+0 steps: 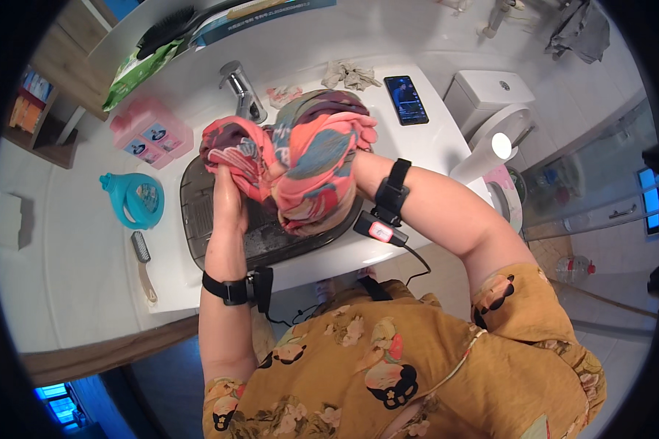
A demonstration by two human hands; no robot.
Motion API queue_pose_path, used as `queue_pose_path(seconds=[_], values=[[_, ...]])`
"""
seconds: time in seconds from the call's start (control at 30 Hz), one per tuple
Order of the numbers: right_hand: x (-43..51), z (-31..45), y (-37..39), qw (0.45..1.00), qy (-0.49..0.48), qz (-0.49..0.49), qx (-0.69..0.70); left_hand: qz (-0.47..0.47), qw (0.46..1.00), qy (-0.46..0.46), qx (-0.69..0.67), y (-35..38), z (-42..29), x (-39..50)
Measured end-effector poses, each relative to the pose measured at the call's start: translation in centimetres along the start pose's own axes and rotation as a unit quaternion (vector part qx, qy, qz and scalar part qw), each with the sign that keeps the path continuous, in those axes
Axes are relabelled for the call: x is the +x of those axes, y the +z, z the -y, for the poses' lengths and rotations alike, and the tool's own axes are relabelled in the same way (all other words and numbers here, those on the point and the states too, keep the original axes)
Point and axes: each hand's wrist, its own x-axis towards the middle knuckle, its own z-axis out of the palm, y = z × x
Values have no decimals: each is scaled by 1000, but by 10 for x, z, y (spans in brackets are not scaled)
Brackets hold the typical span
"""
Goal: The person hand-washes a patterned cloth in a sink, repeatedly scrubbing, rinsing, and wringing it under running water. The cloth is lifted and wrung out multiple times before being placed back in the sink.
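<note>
A bundled patterned cloth in pink, teal and purple (pixel 318 159) is held up over a dark sink basin with a ribbed washboard section (pixel 197 219). At the bundle's left lobe is my left hand (pixel 229 192), gripping the fabric, its fingers mostly covered by folds. My right hand (pixel 362 140) grasps the cloth's right side, with fingertips showing near its upper right edge. Behind the basin stands a chrome faucet (pixel 244 93). Both forearms wear black straps with small devices.
A teal detergent jug (pixel 137 200), pink bottles (pixel 156 131) and a scrub brush (pixel 141 247) are on the left. Crumpled cloth (pixel 351 75) and a smartphone (pixel 406 100) lie at the back right. A white cylindrical container (pixel 483 159) stands near the right edge, before the toilet (pixel 489 90).
</note>
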Motion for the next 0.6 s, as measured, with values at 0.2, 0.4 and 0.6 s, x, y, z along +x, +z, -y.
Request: queue_pose_path(seconds=[0.2, 0.4, 0.6], values=[[4, 0, 2, 988, -1, -48, -144, 187, 973, 103, -87, -38, -28, 2], [14, 4, 4, 948, -9, -76, -310, 230, 973, 16, 16, -25, -40, -3], [26, 0, 8, 913, -10, -77, -401, -51, 991, 80, 96, 11, 8, 25]])
